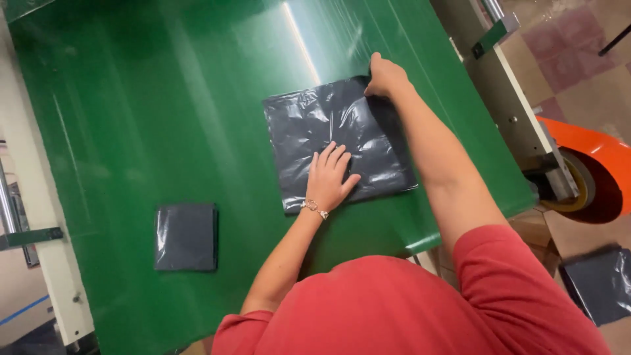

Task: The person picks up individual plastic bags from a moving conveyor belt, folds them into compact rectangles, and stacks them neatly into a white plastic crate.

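Centre frame, the dark plastic bag (338,144) lies flat on the green desk (131,118) — left hand (328,179) pressed open on its lower edge, right hand (384,75) pinching its upper-right corner.

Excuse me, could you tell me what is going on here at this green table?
A person in a red shirt leans over a green table with a flat stack of dark grey plastic bags on it. The left hand lies flat, palm down, on the near part of the stack, while the right hand grips its far right corner. A smaller folded pack of dark bags lies apart to the left on the same table. More dark bags lie on the floor to the right, near an orange roll.
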